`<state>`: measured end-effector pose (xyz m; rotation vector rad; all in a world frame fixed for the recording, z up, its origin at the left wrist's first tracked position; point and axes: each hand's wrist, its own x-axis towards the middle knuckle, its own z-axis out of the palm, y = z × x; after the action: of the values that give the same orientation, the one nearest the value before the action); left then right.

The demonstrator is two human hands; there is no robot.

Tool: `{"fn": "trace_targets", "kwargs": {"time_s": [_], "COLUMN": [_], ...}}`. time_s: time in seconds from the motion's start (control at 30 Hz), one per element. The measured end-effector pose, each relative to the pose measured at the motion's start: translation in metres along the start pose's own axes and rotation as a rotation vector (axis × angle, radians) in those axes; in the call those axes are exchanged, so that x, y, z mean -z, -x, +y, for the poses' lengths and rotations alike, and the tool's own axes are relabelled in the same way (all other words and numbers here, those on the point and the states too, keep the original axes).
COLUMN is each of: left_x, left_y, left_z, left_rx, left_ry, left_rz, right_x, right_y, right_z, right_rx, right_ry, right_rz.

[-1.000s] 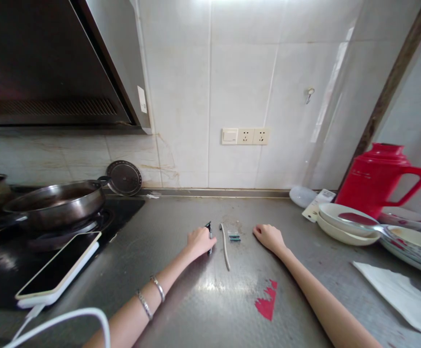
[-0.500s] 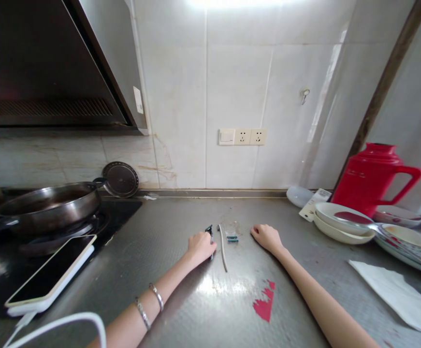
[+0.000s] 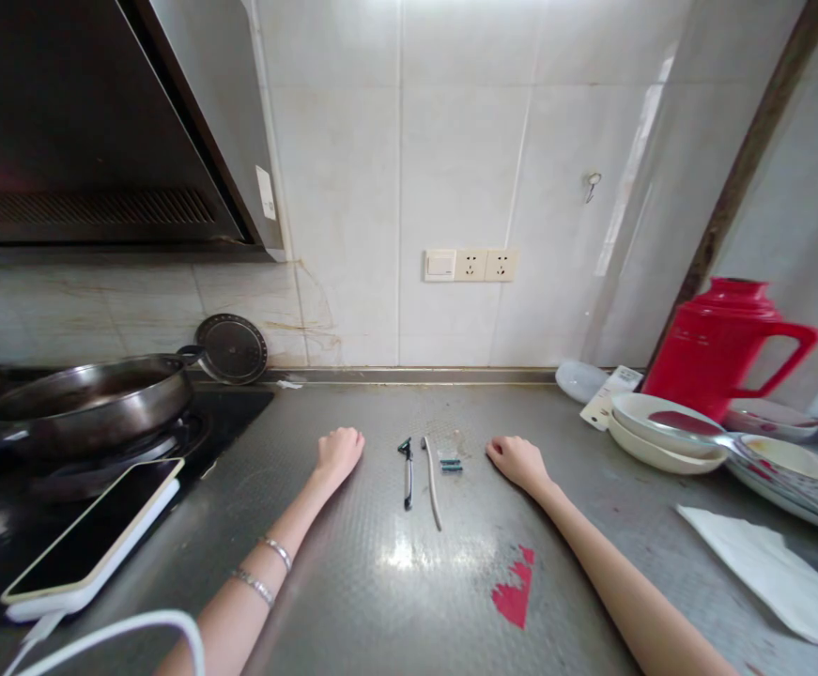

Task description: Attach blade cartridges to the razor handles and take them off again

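Note:
My left hand (image 3: 339,454) rests on the metal counter in a loose fist, to the left of a razor (image 3: 409,477). The razor lies with its dark head toward the wall, touched by neither hand. Beside it is a thin, pale, slightly curved stick (image 3: 433,488) with a dark far end. Small blue-green strips (image 3: 451,465), perhaps razor cartridges, lie just right of the stick. Further right, my right hand (image 3: 517,460) sits curled on the counter, its fingertips tucked out of sight. Nothing shows in either hand.
A torn red piece (image 3: 514,591) lies near the front. On the left are a phone (image 3: 99,526) with a white cable and a pan (image 3: 99,404) on the stove. Bowls (image 3: 662,446), a red thermos jug (image 3: 722,343) and a white tissue (image 3: 767,573) occupy the right side.
My left hand has let go of the razor and moved left, leaving it on the counter next to the pale stick. My right hand has stayed in place.

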<state>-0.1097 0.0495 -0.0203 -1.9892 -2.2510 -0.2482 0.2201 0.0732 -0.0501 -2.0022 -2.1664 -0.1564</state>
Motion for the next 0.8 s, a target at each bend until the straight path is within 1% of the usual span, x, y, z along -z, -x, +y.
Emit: {"fn": "trace_targets", "kwargs": {"time_s": [0.1,0.2,0.47,0.63,0.8], "left_x": [-0.005,-0.011,-0.021,-0.024,-0.025], "left_y": [-0.007,-0.010,-0.012,-0.014,-0.014], "left_z": [-0.021,-0.032,-0.036,-0.037,-0.037], "left_rx": [0.075,0.109,0.104,0.104,0.113], "left_ry": [-0.013,-0.003,0.023,0.015,0.021], "left_rz": [-0.008,-0.029,-0.001,0.016,0.003], "right_x": [0.000,0.000,-0.002,-0.003,-0.002], "right_y": [0.000,0.000,-0.001,-0.001,-0.001], "right_z": [0.000,0.000,0.001,0.002,0.001], "right_rx": [-0.004,-0.005,-0.001,0.001,-0.012], "right_ry": [-0.005,-0.007,-0.011,0.002,0.000], "right_rz": [-0.008,-0.006,-0.006,0.003,-0.017]}}
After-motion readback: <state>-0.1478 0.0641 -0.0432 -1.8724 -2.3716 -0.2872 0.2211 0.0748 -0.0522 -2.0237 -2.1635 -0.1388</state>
